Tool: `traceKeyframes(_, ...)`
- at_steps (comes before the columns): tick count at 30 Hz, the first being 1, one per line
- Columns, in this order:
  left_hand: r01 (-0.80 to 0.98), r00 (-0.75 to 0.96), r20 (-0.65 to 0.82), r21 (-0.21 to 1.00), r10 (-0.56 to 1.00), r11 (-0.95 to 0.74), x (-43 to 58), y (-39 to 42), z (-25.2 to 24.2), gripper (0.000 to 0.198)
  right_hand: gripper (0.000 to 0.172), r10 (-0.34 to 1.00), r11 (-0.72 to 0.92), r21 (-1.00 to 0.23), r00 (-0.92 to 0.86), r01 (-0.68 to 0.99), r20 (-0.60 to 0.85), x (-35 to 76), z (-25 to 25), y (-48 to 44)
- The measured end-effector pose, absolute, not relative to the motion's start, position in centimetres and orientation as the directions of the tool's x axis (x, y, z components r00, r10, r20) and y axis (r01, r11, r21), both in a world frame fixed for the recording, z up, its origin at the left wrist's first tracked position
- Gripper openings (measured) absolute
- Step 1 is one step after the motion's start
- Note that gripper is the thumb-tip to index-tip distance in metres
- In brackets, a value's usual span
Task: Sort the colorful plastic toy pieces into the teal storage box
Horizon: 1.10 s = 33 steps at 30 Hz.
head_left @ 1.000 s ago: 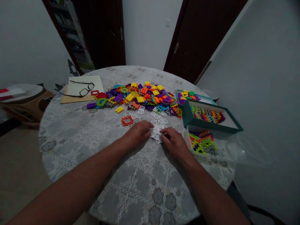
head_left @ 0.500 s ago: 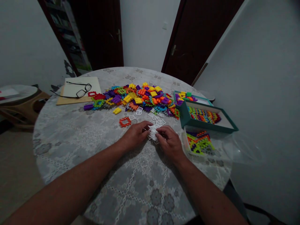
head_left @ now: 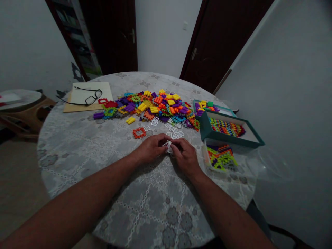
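Small white plastic lattice pieces (head_left: pixel 168 146) are gathered between my two hands, just above the tablecloth. My left hand (head_left: pixel 154 148) is closed on them from the left, its thumb and fingers pinching. From the right, my right hand (head_left: pixel 184 154) grips the same white pieces, fingertips close to the left ones. How many are held I cannot tell, as the fingers cover part of them. Right beyond my hands lie several loose white lattice pieces (head_left: pixel 175 132). A red-orange toothed frame (head_left: pixel 139 132) rests to the left, touching or close to another white piece (head_left: pixel 147 128).
A heap of colourful plastic building pieces (head_left: pixel 155 103) spreads across the table's middle. To the right stand a green box (head_left: pixel 233 138) with rows of pieces and a clear tub (head_left: pixel 207 162) of flat pieces. Glasses (head_left: pixel 90 100) lie on papers (head_left: pixel 106 89) at left.
My hands have drawn slightly closer together around the white pieces, and fewer white pieces show between them. The view has shifted slightly.
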State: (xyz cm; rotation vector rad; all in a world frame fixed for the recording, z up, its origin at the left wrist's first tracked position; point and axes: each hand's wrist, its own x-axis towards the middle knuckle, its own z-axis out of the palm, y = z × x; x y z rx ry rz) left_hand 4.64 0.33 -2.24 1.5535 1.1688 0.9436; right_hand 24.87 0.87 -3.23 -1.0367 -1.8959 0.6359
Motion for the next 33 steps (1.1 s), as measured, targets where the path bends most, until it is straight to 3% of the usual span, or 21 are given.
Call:
traceKeyframes(2, 0.287, 0.200, 0.049, 0.952, 0.979, -0.106, 4.1, 0.7, -2.3, 0.035, 0.017, 0.849, 0.527, -0.710, -0.256, 0.467, 0.461, 25.4, -3.1, 1.1)
traceKeyframes(5, 0.374, 0.133, 0.055, 0.922, 0.990, -0.102, 3.1, 1.2, -2.2, 0.041, 0.024, 0.829, 0.531, -0.556, -0.256, 0.640, 0.497, 26.8, -3.4, 1.4)
traceKeyframes(10, 0.543, 0.165, 0.103, 0.821, 0.981, -0.177, 2.2, 1.2, -2.1, 0.047, 0.031, 0.878, 0.421, -0.328, -0.288, 0.845, 0.383, 28.2, -4.3, 1.0)
traceKeyframes(19, 0.619, 0.408, 0.150, 0.680, 0.901, -0.393, 2.9, 0.2, -2.3, 0.029, 0.031, 0.843, 0.529, -0.365, -0.427, 0.766, 0.326, 27.3, -4.5, 1.1)
traceKeyframes(26, 0.601, 0.420, 0.145, 0.695, 0.896, -0.394, 2.4, 0.4, -2.7, 0.028, 0.032, 0.796, 0.606, -0.417, -0.511, 0.678, 0.326, 27.3, -4.0, 0.8)
traceKeyframes(30, 0.619, 0.376, 0.122, 0.705, 0.919, -0.347, 2.5, 0.5, -2.7, 0.031, 0.047, 0.786, 0.618, -0.418, -0.544, 0.666, 0.295, 26.8, -3.4, 0.0)
traceKeyframes(33, 0.645, 0.360, 0.098, 0.693, 0.928, -0.324, 2.6, 0.4, -2.4, 0.031, 0.037, 0.810, 0.587, -0.376, -0.516, 0.717, 0.280, 26.1, -3.5, -0.2)
